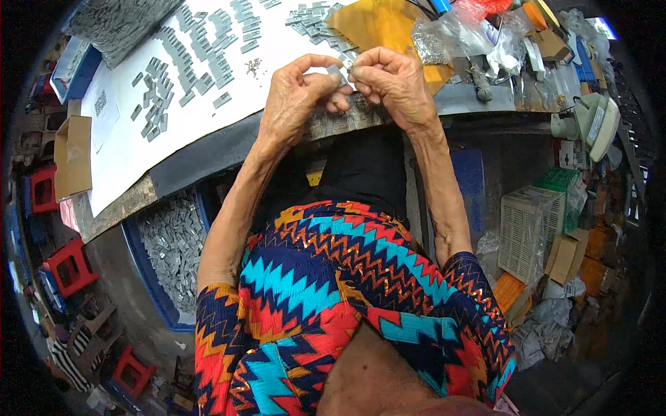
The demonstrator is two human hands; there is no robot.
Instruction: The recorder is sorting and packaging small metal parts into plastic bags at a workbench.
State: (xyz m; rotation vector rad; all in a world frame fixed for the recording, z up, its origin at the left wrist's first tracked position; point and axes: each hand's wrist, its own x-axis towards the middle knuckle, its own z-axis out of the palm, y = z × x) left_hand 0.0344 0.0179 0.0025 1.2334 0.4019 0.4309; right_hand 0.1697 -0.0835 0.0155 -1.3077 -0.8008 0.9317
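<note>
Over the near edge of the table, my left hand (288, 100) is closed with a small flat grey piece (337, 73) between thumb and fingers. Close against it, my right hand (399, 87) pinches something tiny that I cannot make out. Beyond my left hand, a white sheet (121, 163) carries rows of similar grey rectangular pieces (198, 48). A little heap of tiny metal parts (253, 66) lies on the sheet beside that hand. Farther back are more loose grey pieces (309, 22) and an amber translucent sheet (374, 26).
A blue bin (132, 243) full of small grey parts stands below the table at left. Plastic bags (510, 55) clutter the table's right end. On the floor are a pale slatted crate (524, 229) at right and red stools (73, 267) at left.
</note>
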